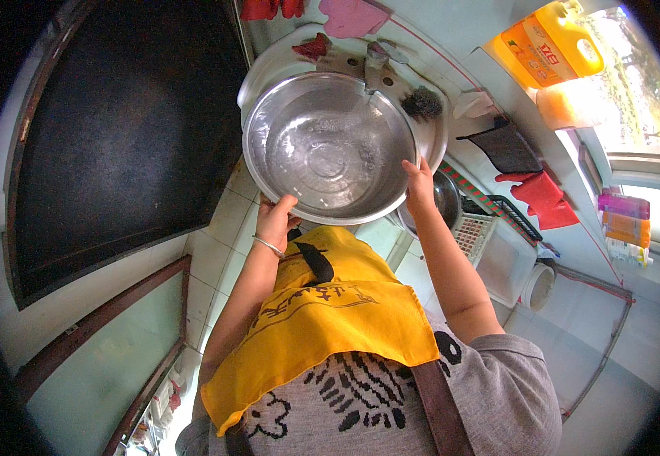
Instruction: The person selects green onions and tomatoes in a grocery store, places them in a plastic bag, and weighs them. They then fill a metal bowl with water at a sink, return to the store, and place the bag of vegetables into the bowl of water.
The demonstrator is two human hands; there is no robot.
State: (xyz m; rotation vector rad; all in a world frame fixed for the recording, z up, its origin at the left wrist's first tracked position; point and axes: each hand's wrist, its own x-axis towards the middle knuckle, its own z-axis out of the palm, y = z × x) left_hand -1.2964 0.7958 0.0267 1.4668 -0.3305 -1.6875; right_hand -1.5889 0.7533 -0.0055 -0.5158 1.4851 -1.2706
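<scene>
Both my hands hold a large round stainless steel basin (330, 196) by its rim, over the near part of a white sink (261, 65). My left hand (275, 221) grips the rim at the lower left, thumb on top. On the right edge, my right hand (419, 185) grips the rim, its fingers partly hidden beneath. Clear water with some bubbles lies in the basin. A metal faucet (375, 60) reaches to the basin's far rim, and water seems to run from it. Behind the basin, a dark scouring pad (421, 102) and a red cloth (312, 48) lie on the sink.
A large dark panel (130, 142) stands close on the left. Right of the sink are another metal bowl (447, 199), a white plastic basket (473, 233) and a clear bin (504, 262). Red gloves (543, 196) hang on the wall; a yellow detergent jug (546, 45) stands by the window.
</scene>
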